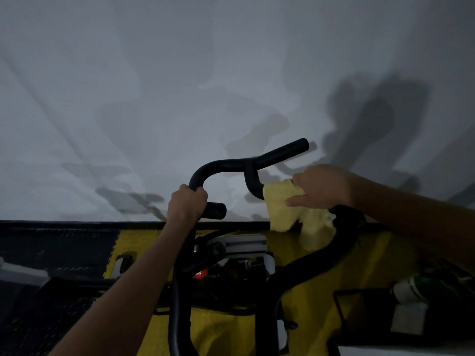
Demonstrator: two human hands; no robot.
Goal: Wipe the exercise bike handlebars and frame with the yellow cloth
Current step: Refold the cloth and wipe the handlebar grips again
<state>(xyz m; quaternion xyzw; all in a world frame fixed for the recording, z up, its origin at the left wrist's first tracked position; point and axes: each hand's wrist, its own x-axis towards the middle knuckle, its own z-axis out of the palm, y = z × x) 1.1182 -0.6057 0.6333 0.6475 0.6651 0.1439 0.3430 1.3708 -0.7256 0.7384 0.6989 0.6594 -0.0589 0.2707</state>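
Head view, looking down over your forearms at a black exercise bike handlebar (226, 167) set against a pale wall crossed with shadows. Your left hand (185, 204) is wrapped around the left bend of the bar, fingers curled over the top, just above a short black stub grip (216, 210) that points right. Your right hand (321, 187) pinches a bunched yellow cloth (295, 213) between thumb and curled fingers, holding it against the right side of the bar; the cloth hangs down in two loose folds, touching the inner upright of the bar on its left edge (the tube under your hand is mostly hidden by cloth). Below, the dark bike frame (303, 268) curves down over a yellow and black floor mat (318, 299). A small red part (201, 274) shows near the frame's centre, too blurred to identify.
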